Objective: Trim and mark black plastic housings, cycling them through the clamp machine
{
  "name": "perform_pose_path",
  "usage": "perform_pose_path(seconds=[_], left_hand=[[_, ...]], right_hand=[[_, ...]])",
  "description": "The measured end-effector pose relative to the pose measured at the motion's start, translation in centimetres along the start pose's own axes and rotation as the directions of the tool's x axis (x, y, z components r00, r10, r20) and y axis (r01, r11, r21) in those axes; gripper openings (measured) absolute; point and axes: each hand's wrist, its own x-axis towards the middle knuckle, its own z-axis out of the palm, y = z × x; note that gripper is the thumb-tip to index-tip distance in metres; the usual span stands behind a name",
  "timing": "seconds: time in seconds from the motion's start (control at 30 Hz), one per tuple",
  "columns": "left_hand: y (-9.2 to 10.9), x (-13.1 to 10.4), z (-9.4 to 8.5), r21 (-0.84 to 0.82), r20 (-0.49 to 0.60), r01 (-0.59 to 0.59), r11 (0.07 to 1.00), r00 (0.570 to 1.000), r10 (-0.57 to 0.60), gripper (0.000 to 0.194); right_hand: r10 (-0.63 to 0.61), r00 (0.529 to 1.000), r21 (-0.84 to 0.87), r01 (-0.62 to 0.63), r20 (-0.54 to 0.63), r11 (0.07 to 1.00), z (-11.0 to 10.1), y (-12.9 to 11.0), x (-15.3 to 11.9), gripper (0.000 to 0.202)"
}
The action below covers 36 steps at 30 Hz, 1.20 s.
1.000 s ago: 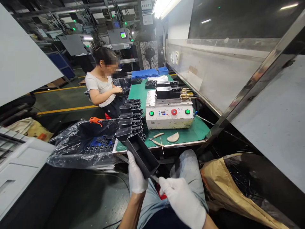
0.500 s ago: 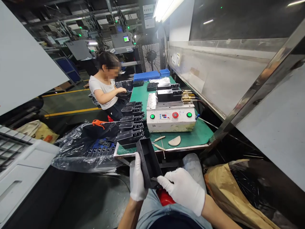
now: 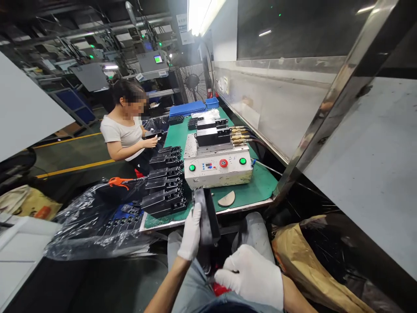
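Note:
My white-gloved left hand [image 3: 190,234] is closed round the left side of a long black box-shaped part [image 3: 207,217], which is tilted and slightly blurred over my lap. Lower and to the right, my gloved right hand [image 3: 252,276] is curled, apart from the black part; whether its fingers pinch anything is too small to tell. Beyond the hands, a white machine [image 3: 217,167] with green and red buttons carries another black part [image 3: 213,136] on top. Several black parts [image 3: 164,198] are lined up along the left side of the green table.
A half-round disc [image 3: 226,199] lies near the front edge of the green table [image 3: 260,191]. An orange air gun [image 3: 119,182] rests on a plastic-lined bin [image 3: 81,226]. A person [image 3: 125,130] sits beyond it. A brown bag [image 3: 299,252] stands at the right.
My left hand has turned the black part onto its side. My right hand has come away from it, downward. The view has shifted right, and the other person's hands have moved.

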Motion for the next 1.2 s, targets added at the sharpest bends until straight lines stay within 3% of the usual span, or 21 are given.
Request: perform_pose_path(seconds=[0.1,0.17,0.3,0.4,0.5,0.6,0.73,0.83,0.9,1.0,1.2], left_hand=[[1.6,5.1,2.6,0.403,0.184,-0.226,0.887,0.969,0.164,0.058],[1.9,8.4,4.5,0.538,0.350,-0.386,0.749,0.911,0.218,0.055],[1.1,12.2,7.6,0.615,0.596,-0.625,0.480,0.768,0.236,0.043],[0.6,12.1,7.6,0.610,0.656,-0.707,0.357,0.704,0.273,0.054],[0.9,11.0,3.9,0.638,0.611,-0.709,0.299,0.703,0.363,0.057],[2.2,10.7,-3.3,0.744,0.462,-0.608,0.277,0.768,0.443,0.047],[3.4,11.6,-13.9,0.888,0.234,-0.378,0.262,0.861,0.452,0.057],[2.5,12.3,-18.6,0.914,0.216,-0.315,0.257,0.912,0.350,0.058],[1.3,12.7,-19.5,0.908,0.228,-0.307,0.284,0.933,0.278,0.054],[-0.1,13.0,-18.7,0.884,0.220,-0.300,0.358,0.944,0.246,0.066],[0.7,11.3,-17.5,0.723,0.118,-0.281,0.631,0.950,0.288,0.065]], right_hand=[[0.147,0.984,0.224,-0.121,-0.105,0.967,0.2,2.2,-2.0,0.058],[0.267,0.952,0.371,-0.196,-0.149,0.908,0.9,3.4,-3.3,0.066],[0.381,0.916,0.445,-0.290,-0.129,0.847,2.9,4.6,-5.2,0.073],[0.448,0.890,0.450,-0.366,-0.088,0.815,4.1,5.0,-5.7,0.075],[0.483,0.875,0.500,-0.404,-0.034,0.766,5.0,5.5,-5.5,0.076],[0.507,0.862,0.552,-0.410,-0.026,0.726,6.2,6.6,-4.8,0.075],[0.563,0.825,0.578,-0.438,-0.046,0.689,7.7,7.6,-3.2,0.077],[0.570,0.821,0.597,-0.446,-0.023,0.666,8.3,7.4,-1.7,0.078],[0.559,0.829,0.613,-0.428,-0.027,0.664,8.7,6.8,-0.8,0.079],[0.538,0.841,0.625,-0.394,-0.050,0.674,9.4,5.7,0.4,0.081],[0.475,0.874,0.703,-0.276,-0.099,0.655,9.6,4.4,2.6,0.084]])
